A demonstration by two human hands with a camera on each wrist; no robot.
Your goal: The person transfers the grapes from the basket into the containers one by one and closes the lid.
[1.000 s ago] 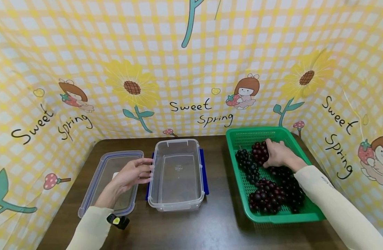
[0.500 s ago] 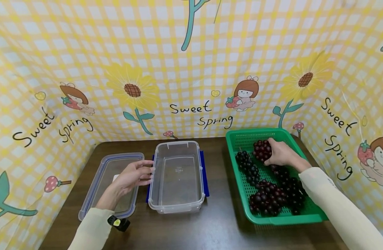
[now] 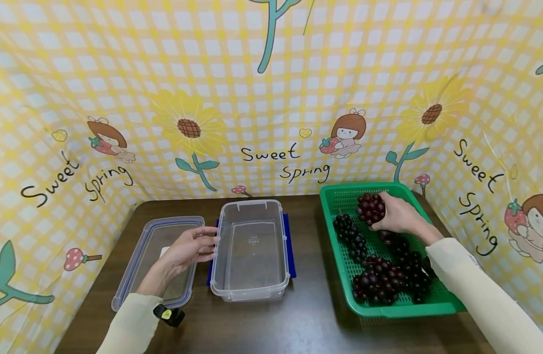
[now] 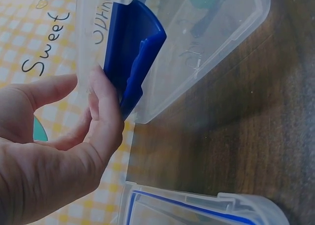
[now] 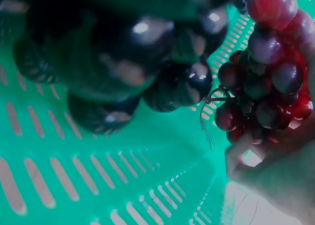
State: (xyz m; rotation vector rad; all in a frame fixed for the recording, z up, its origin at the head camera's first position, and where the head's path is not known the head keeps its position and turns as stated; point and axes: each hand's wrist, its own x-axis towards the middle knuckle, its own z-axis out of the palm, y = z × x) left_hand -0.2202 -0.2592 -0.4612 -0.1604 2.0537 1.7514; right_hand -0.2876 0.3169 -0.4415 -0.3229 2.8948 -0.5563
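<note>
My right hand [image 3: 401, 215] grips a bunch of dark red grapes [image 3: 371, 208] at the back of the green plastic basket [image 3: 404, 310]. In the right wrist view, that bunch [image 5: 263, 82] shows its thin stem, with my fingers underneath and behind it. More bunches of dark grapes [image 3: 379, 280] lie in the basket. My left hand [image 3: 187, 250] touches the left side of a clear plastic container [image 3: 254, 255] with relaxed fingers. The left wrist view shows those fingertips at the container's wall beside its blue side latch [image 4: 133, 52]. No food shows inside the container.
The container's lid [image 3: 147, 255], clear with a blue seal, lies on the brown table [image 3: 311, 314] to the left, partly beneath my left forearm. A yellow checked cloth [image 3: 262, 108] stands behind and along both sides.
My right hand has lifted the gripped grape bunch slightly off the others, shifting it a little toward the basket's back. The left hand stays against the container.
</note>
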